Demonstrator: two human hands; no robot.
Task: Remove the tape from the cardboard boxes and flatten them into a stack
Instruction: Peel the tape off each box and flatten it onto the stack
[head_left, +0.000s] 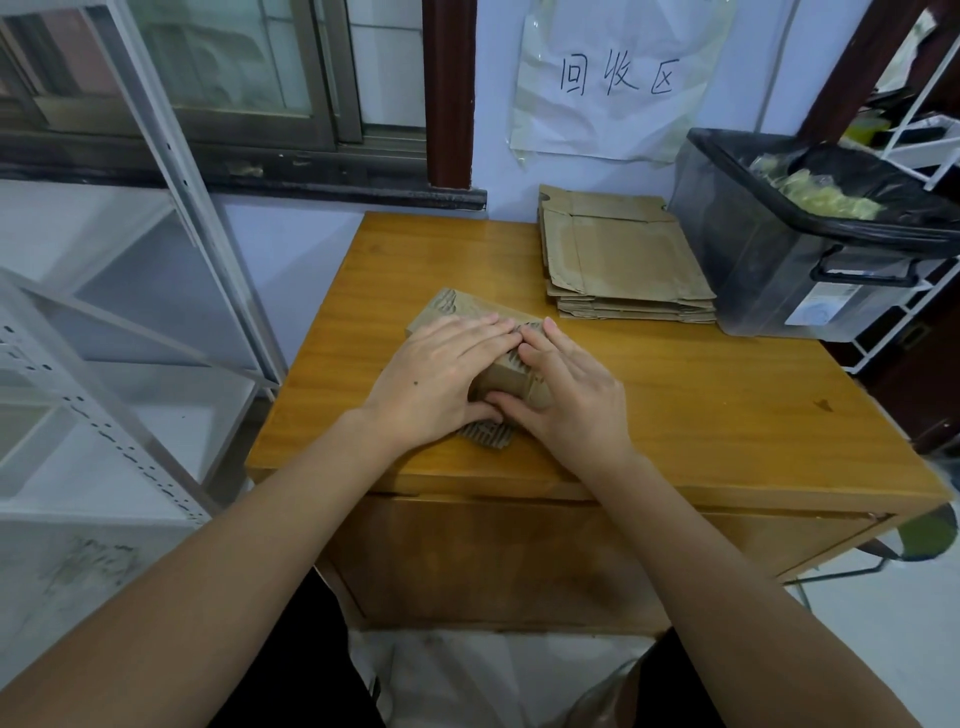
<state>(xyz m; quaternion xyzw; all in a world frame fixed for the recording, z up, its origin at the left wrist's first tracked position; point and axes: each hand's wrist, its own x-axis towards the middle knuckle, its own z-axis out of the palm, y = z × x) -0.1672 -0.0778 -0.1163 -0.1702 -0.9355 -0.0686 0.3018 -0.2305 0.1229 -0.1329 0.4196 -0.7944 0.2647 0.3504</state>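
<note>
A small brown cardboard box (511, 375), partly collapsed with torn corrugated patches, lies on the wooden table (701, 395) near its front left. My left hand (441, 379) lies flat over the box's left side, fingers straight and pressing down. Pressing on the box's right side is my right hand (566, 392), fingers extended, thumb against the near face. The two hands' fingertips meet on top. Both hands hide much of the box. A stack of flattened cardboard boxes (626, 257) rests at the table's back, against the wall.
A dark plastic bin (769, 260) lined with a black bag and holding crumpled tape stands at the back right. A grey metal shelf frame (171, 270) stands left of the table. A paper sign (618, 78) hangs on the wall.
</note>
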